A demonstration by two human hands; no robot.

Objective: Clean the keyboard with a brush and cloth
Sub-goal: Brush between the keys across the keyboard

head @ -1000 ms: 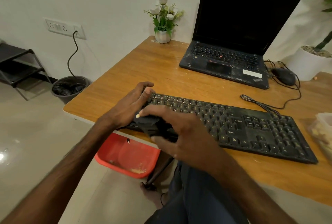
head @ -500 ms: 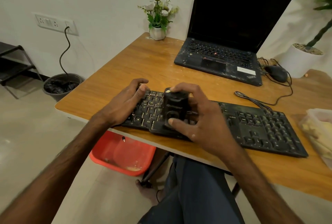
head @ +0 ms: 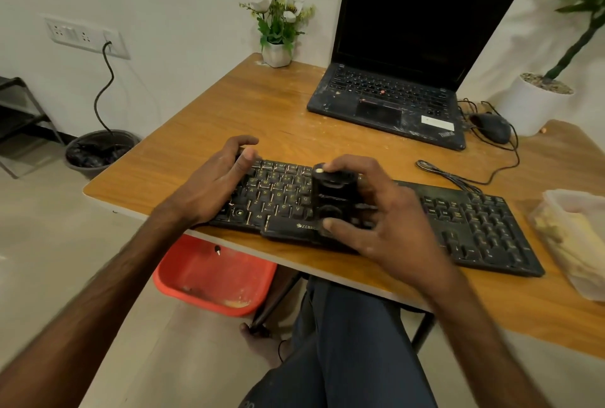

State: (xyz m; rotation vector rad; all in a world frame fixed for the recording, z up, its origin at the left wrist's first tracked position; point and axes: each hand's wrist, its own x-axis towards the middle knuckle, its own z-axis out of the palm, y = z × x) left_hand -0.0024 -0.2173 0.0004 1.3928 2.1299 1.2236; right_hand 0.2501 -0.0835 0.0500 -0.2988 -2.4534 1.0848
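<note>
Black on black here: the right hand (head: 389, 221) grips a blocky black brush (head: 334, 195), forefinger hooked over its far end, thumb pressed against the near end, the other fingers spread loosely to the right. The brush sits on the keys of the keyboard (head: 474, 221), left of the middle, just above the space bar. Whether the bristles are touching the keys can't be seen from this angle.

Over to the left hand (head: 212, 181): it holds the keyboard's left end, fingers curled round the far corner and thumb lying across the top rows.

The keyboard itself lies flat on the wooden tabletop (head: 262, 119), close to the near edge and slightly angled, its number pad out to the right. Its keys look dusty, with pale lettering.

Further out, a coiled cable (head: 458, 177) lies just behind the keyboard and runs towards a dark mouse (head: 491, 127). An open laptop (head: 393, 103) with a dark screen stands at the back, its deck smeared and speckled. To its left, in the far corner, there's a small white pot of flowers (head: 276, 54). On the right is a big white planter (head: 530, 109), and nearer, a clear plastic tub (head: 576, 237) with something yellowish inside, too blurred to make out.

Down below, a red basin (head: 212, 276) sits on the floor under the tabletop's edge. A round bin (head: 98, 149) stands by the wall, beneath a wall socket (head: 82, 36) with a lead plugged in.
</note>
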